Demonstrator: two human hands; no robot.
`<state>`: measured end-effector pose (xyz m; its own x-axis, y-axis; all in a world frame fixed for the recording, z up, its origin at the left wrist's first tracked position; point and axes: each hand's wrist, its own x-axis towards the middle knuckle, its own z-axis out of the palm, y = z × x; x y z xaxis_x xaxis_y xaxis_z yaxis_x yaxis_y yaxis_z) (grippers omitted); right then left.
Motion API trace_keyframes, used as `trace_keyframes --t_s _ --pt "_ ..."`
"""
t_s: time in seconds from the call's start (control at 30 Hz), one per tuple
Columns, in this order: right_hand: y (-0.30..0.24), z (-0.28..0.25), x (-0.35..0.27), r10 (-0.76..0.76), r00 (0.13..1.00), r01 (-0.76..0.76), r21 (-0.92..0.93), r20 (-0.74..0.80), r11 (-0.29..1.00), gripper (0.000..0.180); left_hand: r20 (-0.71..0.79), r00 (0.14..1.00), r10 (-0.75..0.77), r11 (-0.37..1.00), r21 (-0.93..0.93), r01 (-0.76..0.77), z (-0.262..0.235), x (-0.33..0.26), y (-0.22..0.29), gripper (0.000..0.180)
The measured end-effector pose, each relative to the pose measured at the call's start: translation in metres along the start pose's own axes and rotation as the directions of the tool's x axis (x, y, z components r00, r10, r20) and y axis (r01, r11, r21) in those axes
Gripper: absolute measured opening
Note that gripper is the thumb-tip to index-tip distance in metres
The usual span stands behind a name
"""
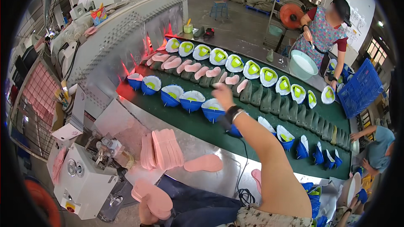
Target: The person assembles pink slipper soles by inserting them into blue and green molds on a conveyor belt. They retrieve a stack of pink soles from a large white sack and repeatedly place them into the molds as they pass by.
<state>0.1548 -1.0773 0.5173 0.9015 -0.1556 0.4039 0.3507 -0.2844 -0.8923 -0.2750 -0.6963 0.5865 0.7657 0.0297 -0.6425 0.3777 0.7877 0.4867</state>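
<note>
My left hand [145, 211] is closed on a small stack of pink insoles [153, 199] low at the left. My right hand [224, 95] reaches over the green conveyor belt [185, 120], by a row of dark grey shoe lasts [275, 102]. Its fingers are small and blurred, so whether they hold anything is unclear. Pink insoles [213, 72] lie on the lasts in the left half of the row; a pink insole [242, 85] is just right of my right hand. Blue and white shoe uppers [171, 95] with yellow-green linings line both sides of the lasts.
Pink insoles [162, 149] stand stacked on the metal ledge, beside a loose insole [204, 163]. A white machine [86, 180] sits at the lower left. The belt meets a red-glowing oven [126, 29]. Across it, a co-worker [324, 38] handles an upper near a blue crate [361, 88].
</note>
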Motion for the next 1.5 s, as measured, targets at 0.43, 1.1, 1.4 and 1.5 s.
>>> trace_keyframes --t_s 0.43,1.1,1.4,1.5 --pt "-0.19 0.213 -0.243 0.196 0.536 -0.44 0.074 0.821 0.895 0.023 -0.058 0.99 0.126 0.985 -0.114 -0.132 -0.027 -0.026 0.014 0.039" --pt "-0.172 0.358 -0.178 -0.091 0.612 0.42 -0.226 0.786 0.879 0.033 -0.082 0.974 0.21 0.956 -0.19 -0.222 -0.064 -0.062 0.013 0.062" --pt "-0.113 0.352 -0.121 -0.004 0.822 0.185 -0.26 0.57 0.948 0.013 -0.054 0.986 0.16 0.984 -0.067 -0.163 -0.055 -0.045 0.009 0.074" --pt "-0.097 0.268 -0.073 0.349 0.831 -0.373 -0.03 0.434 0.927 0.018 -0.082 0.993 0.088 0.987 -0.127 -0.098 -0.061 -0.03 -0.001 0.083"
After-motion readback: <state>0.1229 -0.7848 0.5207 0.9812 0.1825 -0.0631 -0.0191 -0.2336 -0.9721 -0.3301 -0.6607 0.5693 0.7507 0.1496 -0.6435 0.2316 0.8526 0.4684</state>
